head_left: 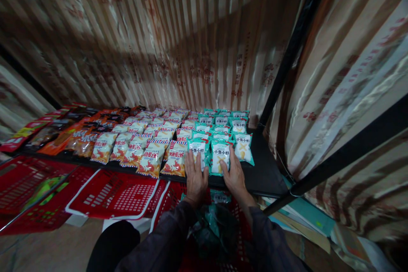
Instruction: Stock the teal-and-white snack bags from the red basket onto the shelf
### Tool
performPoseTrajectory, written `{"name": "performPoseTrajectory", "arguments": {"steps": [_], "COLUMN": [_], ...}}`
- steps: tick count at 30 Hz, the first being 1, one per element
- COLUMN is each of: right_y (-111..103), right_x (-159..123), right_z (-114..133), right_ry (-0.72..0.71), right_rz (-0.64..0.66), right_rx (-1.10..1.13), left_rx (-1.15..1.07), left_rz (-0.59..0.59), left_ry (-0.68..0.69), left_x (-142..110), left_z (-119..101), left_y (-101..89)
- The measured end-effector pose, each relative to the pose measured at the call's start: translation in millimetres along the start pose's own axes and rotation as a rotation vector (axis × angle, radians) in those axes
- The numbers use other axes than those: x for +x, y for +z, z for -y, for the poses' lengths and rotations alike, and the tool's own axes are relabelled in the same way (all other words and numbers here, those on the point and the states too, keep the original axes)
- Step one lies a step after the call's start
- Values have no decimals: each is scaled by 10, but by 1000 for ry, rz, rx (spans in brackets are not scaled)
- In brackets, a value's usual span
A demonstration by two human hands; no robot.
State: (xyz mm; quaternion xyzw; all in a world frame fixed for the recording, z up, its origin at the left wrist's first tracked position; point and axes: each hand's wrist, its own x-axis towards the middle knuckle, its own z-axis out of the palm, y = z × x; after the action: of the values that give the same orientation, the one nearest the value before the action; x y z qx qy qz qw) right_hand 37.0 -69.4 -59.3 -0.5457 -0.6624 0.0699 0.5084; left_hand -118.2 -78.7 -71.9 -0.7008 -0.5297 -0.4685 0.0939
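My left hand (196,177) lies with outstretched fingers flat against the front of a green-and-white snack bag (198,146) at the shelf edge. Just beside it, my right hand (236,176) has its thumb on the face of another green-and-white snack bag (219,156) and its fingers along that bag's right edge. More bags of this kind (243,146) stand in rows behind and to the right. Below my forearms is a red basket (178,191), with a green-and-white bag (220,196) and dark green crumpled plastic (214,225) in it.
The black shelf (264,170) also carries rows of white-and-red snack bags (151,157), then orange bags (63,138) farther left. Red baskets (117,195) stand under its front edge. A black post (287,59) rises at the right, and pleated sheeting (178,42) hangs behind.
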Motion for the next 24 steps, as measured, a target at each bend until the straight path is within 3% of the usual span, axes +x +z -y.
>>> {"name": "performPoseTrajectory", "arguments": {"steps": [24], "right_y": [7], "right_x": [-53], "right_z": [53], "right_ry": [-18], "right_rz": [-16], "right_rx": [-30], "left_rx": [-51], "left_rz": [16], "left_ry": [23], "left_x": [-5], "left_z": [72], "left_y": [-13]}}
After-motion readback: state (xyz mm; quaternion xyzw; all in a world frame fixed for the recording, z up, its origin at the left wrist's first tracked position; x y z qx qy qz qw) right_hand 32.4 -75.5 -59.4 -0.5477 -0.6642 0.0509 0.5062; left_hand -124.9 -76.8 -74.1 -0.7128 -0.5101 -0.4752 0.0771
